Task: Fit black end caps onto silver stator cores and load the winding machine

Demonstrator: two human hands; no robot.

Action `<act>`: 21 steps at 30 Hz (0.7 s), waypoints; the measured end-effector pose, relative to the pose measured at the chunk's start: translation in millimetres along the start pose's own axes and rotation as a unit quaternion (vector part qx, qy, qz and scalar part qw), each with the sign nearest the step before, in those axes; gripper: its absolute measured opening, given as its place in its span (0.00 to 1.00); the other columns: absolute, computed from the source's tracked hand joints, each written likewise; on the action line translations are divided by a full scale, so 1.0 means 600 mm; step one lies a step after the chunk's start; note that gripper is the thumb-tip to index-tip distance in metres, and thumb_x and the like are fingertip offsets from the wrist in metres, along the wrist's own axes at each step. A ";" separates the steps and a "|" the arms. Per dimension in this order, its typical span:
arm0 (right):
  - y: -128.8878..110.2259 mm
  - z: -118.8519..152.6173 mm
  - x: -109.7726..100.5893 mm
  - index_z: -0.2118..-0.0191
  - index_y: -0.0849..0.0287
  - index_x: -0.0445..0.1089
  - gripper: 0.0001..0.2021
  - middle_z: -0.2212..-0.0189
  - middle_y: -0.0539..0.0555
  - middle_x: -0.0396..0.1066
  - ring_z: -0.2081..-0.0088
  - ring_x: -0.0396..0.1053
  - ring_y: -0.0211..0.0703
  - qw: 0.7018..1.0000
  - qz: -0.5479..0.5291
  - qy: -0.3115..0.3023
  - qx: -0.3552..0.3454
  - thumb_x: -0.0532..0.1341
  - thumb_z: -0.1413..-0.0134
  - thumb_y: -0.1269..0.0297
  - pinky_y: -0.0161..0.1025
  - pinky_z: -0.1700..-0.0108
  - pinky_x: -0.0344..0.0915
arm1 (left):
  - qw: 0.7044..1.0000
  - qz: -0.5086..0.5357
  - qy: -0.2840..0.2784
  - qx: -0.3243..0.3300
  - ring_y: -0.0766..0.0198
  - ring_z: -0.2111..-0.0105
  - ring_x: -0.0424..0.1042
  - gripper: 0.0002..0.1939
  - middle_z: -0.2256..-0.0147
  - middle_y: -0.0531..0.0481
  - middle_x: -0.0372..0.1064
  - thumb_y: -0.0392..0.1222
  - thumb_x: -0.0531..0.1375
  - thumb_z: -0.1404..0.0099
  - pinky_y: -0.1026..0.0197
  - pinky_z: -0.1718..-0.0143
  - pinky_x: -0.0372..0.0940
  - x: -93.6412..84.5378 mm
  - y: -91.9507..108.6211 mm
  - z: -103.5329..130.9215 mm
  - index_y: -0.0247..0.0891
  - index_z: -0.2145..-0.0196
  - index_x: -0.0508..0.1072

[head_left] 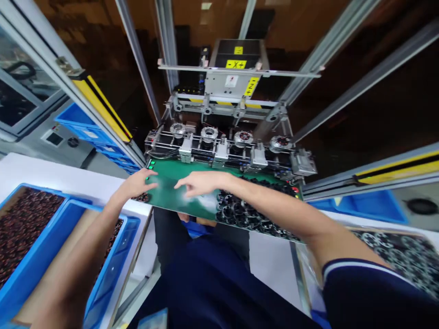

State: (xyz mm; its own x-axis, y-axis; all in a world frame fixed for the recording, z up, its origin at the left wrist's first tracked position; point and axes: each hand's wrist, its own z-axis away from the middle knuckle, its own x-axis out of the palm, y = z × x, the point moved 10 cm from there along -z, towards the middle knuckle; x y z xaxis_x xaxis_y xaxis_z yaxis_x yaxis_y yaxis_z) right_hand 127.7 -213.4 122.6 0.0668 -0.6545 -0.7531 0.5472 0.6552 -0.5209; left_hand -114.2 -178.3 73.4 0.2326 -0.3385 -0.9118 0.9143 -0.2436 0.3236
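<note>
My left hand point(136, 183) is over the left end of the green work surface point(168, 201), thumb and fingers apart, nothing between them. It is nearest to the lit green buttons point(151, 163) at the surface's left corner. Small dark reddish parts point(142, 197) lie beneath it. Above the middle of the surface is my right hand point(199, 182), index finger stretched out and the others partly bent, with nothing visible in it. Black ring-shaped parts point(240, 208) are heaped beneath my right forearm. Behind both hands stands a machine with a row of round metal fixtures point(209, 134); the two on the right contain reddish parts.
Blue bins point(73, 212) of dark reddish parts stand at left. Pale ring-shaped parts point(404, 256) lie in a tray at right. Metal frame posts point(137, 59) and yellow-black strips point(103, 109) flank the machine. A red button point(295, 189) is at the surface's right end.
</note>
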 end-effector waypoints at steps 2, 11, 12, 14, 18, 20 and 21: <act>0.070 0.089 -0.058 0.17 0.52 0.76 0.31 0.44 0.55 0.93 0.48 0.90 0.48 0.998 0.018 0.032 0.056 0.72 0.19 0.59 0.40 0.43 0.79 | 0.997 0.024 0.017 0.070 0.39 0.35 0.86 0.34 0.31 0.36 0.83 0.64 0.67 0.22 0.40 0.26 0.78 -0.027 0.105 -0.076 0.42 0.28 0.84; 0.469 0.464 -0.220 0.25 0.66 0.81 0.28 0.42 0.70 0.90 0.40 0.89 0.68 0.872 0.097 0.146 0.457 0.72 0.24 0.63 0.52 0.37 0.80 | 0.983 0.017 0.031 0.181 0.43 0.32 0.83 0.36 0.30 0.36 0.81 0.54 0.72 0.21 0.45 0.24 0.74 -0.045 0.574 -0.448 0.43 0.21 0.79; 0.500 0.489 -0.209 0.25 0.69 0.80 0.28 0.45 0.70 0.91 0.44 0.91 0.67 0.858 0.084 0.144 0.486 0.73 0.24 0.64 0.51 0.40 0.81 | 0.985 0.002 0.031 0.168 0.41 0.30 0.81 0.36 0.31 0.35 0.80 0.54 0.73 0.21 0.43 0.23 0.73 -0.036 0.604 -0.479 0.42 0.21 0.79; 0.547 0.521 -0.176 0.25 0.69 0.78 0.28 0.49 0.68 0.91 0.52 0.92 0.61 0.841 0.048 0.139 0.520 0.73 0.23 0.64 0.47 0.46 0.82 | 0.991 -0.031 0.021 0.128 0.38 0.28 0.79 0.34 0.30 0.32 0.79 0.56 0.75 0.20 0.39 0.23 0.74 -0.010 0.646 -0.529 0.39 0.24 0.81; 0.611 0.531 -0.105 0.29 0.61 0.80 0.22 0.46 0.61 0.88 0.55 0.89 0.49 0.833 -0.031 0.132 0.537 0.72 0.16 0.54 0.47 0.48 0.87 | 0.995 -0.098 -0.007 0.034 0.38 0.29 0.79 0.31 0.25 0.33 0.75 0.59 0.74 0.17 0.30 0.27 0.78 0.049 0.669 -0.585 0.38 0.27 0.80; 0.636 0.523 -0.083 0.32 0.59 0.81 0.21 0.42 0.59 0.86 0.50 0.87 0.48 0.835 -0.067 0.127 0.532 0.73 0.15 0.49 0.50 0.45 0.88 | 0.991 -0.129 -0.019 0.010 0.38 0.28 0.79 0.31 0.25 0.33 0.75 0.59 0.73 0.15 0.30 0.27 0.79 0.068 0.670 -0.598 0.38 0.26 0.80; 0.648 0.518 -0.076 0.33 0.59 0.81 0.21 0.41 0.59 0.86 0.47 0.87 0.49 0.836 -0.084 0.122 0.529 0.73 0.16 0.49 0.51 0.44 0.89 | 0.989 -0.143 -0.027 0.007 0.39 0.29 0.80 0.30 0.25 0.34 0.75 0.58 0.73 0.15 0.30 0.28 0.80 0.074 0.670 -0.603 0.39 0.26 0.80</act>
State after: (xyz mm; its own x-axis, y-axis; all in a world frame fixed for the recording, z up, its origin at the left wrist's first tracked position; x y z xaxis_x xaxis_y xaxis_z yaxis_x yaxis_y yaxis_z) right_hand 596.6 -46.4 79.3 -0.1860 -0.5221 -0.8324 0.9718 -0.2228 -0.0774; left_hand 384.0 37.6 71.4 -0.0528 -0.3017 -0.9519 0.9352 -0.3491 0.0588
